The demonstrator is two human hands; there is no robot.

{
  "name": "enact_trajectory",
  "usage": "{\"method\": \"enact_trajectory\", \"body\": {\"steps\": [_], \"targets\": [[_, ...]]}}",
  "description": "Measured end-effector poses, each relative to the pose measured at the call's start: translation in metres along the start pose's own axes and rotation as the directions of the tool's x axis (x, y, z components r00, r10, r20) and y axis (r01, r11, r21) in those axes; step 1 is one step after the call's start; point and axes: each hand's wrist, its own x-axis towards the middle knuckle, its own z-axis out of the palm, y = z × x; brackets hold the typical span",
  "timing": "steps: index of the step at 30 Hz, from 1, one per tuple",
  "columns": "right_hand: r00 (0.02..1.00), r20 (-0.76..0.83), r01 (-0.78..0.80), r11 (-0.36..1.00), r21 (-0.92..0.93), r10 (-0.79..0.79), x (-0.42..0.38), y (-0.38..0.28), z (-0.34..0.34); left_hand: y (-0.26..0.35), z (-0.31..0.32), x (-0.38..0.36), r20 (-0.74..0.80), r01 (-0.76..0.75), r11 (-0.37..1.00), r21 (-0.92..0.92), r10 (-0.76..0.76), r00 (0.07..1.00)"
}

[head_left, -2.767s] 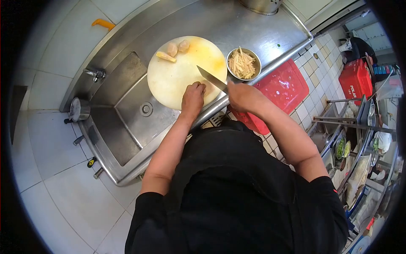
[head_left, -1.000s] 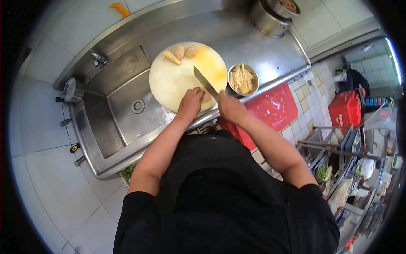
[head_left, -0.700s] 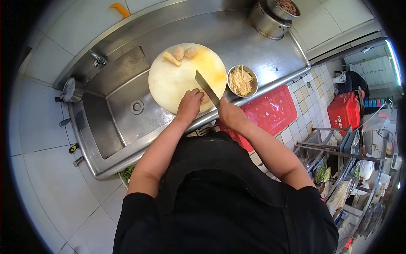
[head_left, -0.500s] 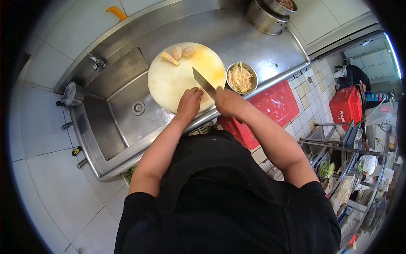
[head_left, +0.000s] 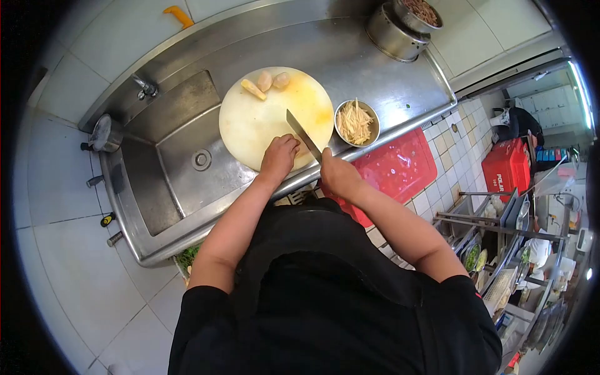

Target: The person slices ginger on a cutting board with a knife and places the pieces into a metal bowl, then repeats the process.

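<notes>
A kitchen knife (head_left: 302, 134) is held by its handle in my right hand (head_left: 340, 176), fingers wrapped round it. Its blade points away over a round white cutting board (head_left: 244, 134), close beside my left hand's fingertips. My left hand (head_left: 279, 156) is closed, with curled fingers pressing on a small pale food piece at the board's near edge; the fingers and blade mostly hide that piece. Toward the far side of the board lie a yellowish cut piece (head_left: 253, 89) and two rounded pale pieces (head_left: 281, 80). Right of the board stands a metal bowl (head_left: 377, 129) of thin pale strips (head_left: 354, 122).
The board rests across a steel sink (head_left: 181, 181) and its counter (head_left: 400, 87). Stacked metal pots (head_left: 397, 37) stand at the far right. Below the counter edge is a red lid-like surface (head_left: 400, 169). A faucet (head_left: 145, 87) and a metal cup (head_left: 106, 133) are at left.
The whole view has shifted slightly. The knife and both hands stay in nearly the same place over the board, with the blade turned a little.
</notes>
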Motion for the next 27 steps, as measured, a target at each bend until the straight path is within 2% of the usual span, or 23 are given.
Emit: {"method": "enact_trajectory", "body": {"steps": [1,3,6,9,10,13,14,16,19,21,23,25,27], "targets": [[0.999,0.004,-0.05,0.999,0.009,0.05,0.001,0.0,0.005,0.001,0.0,-0.001,-0.003,0.0,1.0,-0.017,0.0,1.0],[1.0,-0.021,-0.009,0.999,0.031,0.01,0.013,-0.002,0.003,-0.001,0.0,-0.004,0.009,-0.009,1.0,-0.027,0.009,1.0],[0.989,-0.034,0.139,0.989,-0.05,-0.141,0.032,-0.009,-0.029,-0.005,0.004,0.0,-0.056,-0.034,0.999,-0.016,0.033,0.998],[0.991,-0.068,0.116,0.993,-0.015,-0.116,0.008,0.002,-0.011,-0.006,0.005,0.0,-0.104,-0.029,0.997,-0.072,0.021,0.994],[0.977,-0.157,0.143,0.99,-0.006,-0.142,0.004,0.01,0.006,-0.004,0.003,-0.001,-0.081,-0.014,0.998,-0.062,0.009,0.997],[0.973,-0.178,0.148,0.989,-0.028,-0.15,0.013,0.018,0.024,-0.004,0.001,0.002,-0.067,-0.006,0.999,-0.049,0.003,0.998],[0.951,-0.223,0.218,0.976,-0.013,-0.215,0.022,0.022,0.024,-0.003,0.002,-0.001,-0.055,-0.016,0.999,-0.049,0.014,0.998],[0.976,-0.147,0.159,0.987,-0.035,-0.162,0.03,-0.003,-0.022,-0.004,0.002,0.003,-0.047,-0.021,0.998,-0.052,0.018,0.999],[0.993,-0.044,0.106,0.994,-0.029,-0.107,0.009,-0.012,-0.032,-0.003,0.0,0.001,-0.054,-0.022,0.998,-0.064,0.018,0.998],[0.996,-0.004,0.084,0.996,-0.03,-0.084,-0.002,-0.006,-0.018,-0.005,0.002,-0.001,-0.07,-0.021,0.995,-0.093,0.015,0.997],[1.0,-0.007,-0.012,1.0,-0.014,0.012,0.0,0.009,0.014,-0.004,0.003,-0.002,-0.073,-0.01,0.997,-0.08,0.004,0.997],[1.0,-0.018,-0.005,1.0,-0.012,0.004,0.008,0.007,0.006,-0.005,0.001,0.0,-0.063,-0.018,0.998,-0.056,0.015,0.998],[0.982,-0.114,0.153,0.988,0.003,-0.151,0.025,0.005,-0.008,-0.003,0.0,-0.001,-0.049,-0.011,0.999,-0.043,0.009,0.999]]}}
